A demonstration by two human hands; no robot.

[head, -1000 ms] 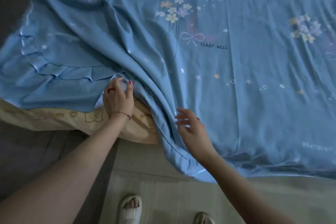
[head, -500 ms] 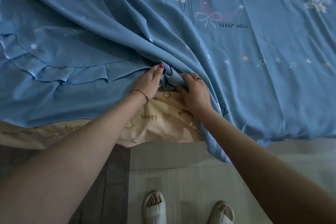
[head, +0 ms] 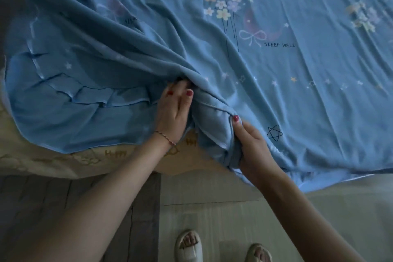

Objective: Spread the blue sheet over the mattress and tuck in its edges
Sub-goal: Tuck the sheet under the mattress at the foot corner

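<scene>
Both hands bunch the blue sheet (head: 276,95) at the near edge of the mattress (head: 63,161) (cream cover bared below), left hand (head: 173,112) gripping a fold, right hand (head: 251,151) clutching the gathered wad, slippered feet (head: 188,247) below.

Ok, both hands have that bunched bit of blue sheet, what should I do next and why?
Probably draw the bunch toward the bed's near edge: both the left hand and right hand grip gathered blue sheet, while the cream mattress cover beside it lies uncovered.
</scene>
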